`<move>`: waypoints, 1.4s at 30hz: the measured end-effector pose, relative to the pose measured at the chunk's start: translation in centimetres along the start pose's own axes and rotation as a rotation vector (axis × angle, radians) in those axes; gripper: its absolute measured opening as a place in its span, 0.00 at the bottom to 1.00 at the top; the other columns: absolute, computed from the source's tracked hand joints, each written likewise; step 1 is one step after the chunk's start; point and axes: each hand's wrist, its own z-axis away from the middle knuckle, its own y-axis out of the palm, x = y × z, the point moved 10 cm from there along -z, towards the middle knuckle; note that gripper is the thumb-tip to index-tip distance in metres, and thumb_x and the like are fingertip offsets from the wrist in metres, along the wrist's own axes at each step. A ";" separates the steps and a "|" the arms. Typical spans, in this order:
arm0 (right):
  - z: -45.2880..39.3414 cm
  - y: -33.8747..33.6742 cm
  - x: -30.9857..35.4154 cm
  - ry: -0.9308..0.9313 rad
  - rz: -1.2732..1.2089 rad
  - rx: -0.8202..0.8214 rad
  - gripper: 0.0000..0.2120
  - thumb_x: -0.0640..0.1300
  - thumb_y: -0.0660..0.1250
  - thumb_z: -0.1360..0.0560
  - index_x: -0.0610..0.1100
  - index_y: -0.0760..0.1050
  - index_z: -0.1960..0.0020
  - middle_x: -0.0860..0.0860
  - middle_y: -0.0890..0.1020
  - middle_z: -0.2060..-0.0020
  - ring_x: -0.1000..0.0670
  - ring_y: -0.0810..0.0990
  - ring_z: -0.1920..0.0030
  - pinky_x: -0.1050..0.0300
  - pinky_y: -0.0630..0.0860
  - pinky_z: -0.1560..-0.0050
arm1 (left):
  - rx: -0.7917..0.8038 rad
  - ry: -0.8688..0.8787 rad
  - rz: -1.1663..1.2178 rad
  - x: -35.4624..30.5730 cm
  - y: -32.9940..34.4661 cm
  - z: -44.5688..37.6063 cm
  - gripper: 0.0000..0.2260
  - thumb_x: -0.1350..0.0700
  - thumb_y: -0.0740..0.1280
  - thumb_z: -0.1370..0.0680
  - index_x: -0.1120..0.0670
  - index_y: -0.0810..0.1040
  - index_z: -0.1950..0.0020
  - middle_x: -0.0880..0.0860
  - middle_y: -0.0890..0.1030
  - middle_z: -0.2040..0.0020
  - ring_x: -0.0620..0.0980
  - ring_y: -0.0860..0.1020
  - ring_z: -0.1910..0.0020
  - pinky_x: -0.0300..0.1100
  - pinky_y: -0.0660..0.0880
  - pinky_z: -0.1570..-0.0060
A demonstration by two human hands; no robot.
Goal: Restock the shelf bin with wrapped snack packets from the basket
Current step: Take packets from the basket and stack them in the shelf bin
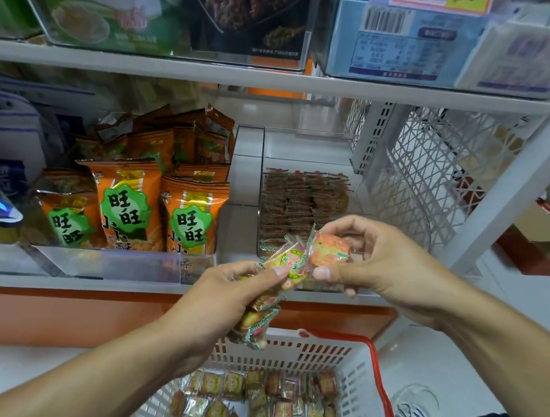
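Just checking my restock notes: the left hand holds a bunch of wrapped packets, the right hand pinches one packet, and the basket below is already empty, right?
Not quite. The head view shows the basket still holds many wrapped packets scattered on its bottom. The rest stands: the left hand grips a bunch of packets, and the right hand pinches one packet in front of the shelf bin.

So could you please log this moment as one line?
left hand: holds packet bunch | right hand: pinches one packet | bin: part filled | basket: packets remain
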 end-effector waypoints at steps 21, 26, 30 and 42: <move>1.2 1.2 2.7 -0.352 0.352 0.040 0.13 0.40 0.76 0.27 0.50 0.85 0.44 0.55 0.80 0.39 0.54 0.80 0.38 0.54 0.78 0.38 | 0.033 -0.074 0.108 0.0 1.0 0.1 0.21 0.42 0.77 0.36 0.51 0.88 0.47 0.57 0.84 0.58 0.50 0.83 0.63 0.44 0.79 0.68; 0.8 0.0 2.3 -0.334 0.297 -0.097 0.23 0.39 0.81 0.33 0.57 0.78 0.44 0.56 0.82 0.48 0.40 0.81 0.55 0.46 0.80 0.54 | 0.015 -0.067 0.111 0.2 0.9 -0.1 0.21 0.42 0.76 0.34 0.53 0.87 0.47 0.59 0.83 0.58 0.51 0.82 0.63 0.45 0.79 0.68; 0.5 -0.9 1.0 -0.232 0.366 -0.167 0.27 0.46 0.84 0.36 0.59 0.77 0.43 0.54 0.79 0.52 0.51 0.78 0.59 0.53 0.78 0.55 | -0.025 -0.035 0.086 0.2 0.6 -0.1 0.20 0.42 0.77 0.30 0.55 0.86 0.46 0.59 0.78 0.58 0.57 0.76 0.61 0.44 0.79 0.67; 1.5 1.7 1.3 -0.153 0.516 0.209 0.28 0.33 0.77 0.29 0.53 0.79 0.34 0.56 0.79 0.40 0.56 0.81 0.43 0.60 0.77 0.40 | 0.083 -0.068 -0.321 -0.4 0.5 0.2 0.21 0.37 0.78 0.35 0.48 0.86 0.49 0.56 0.88 0.56 0.52 0.82 0.63 0.46 0.76 0.61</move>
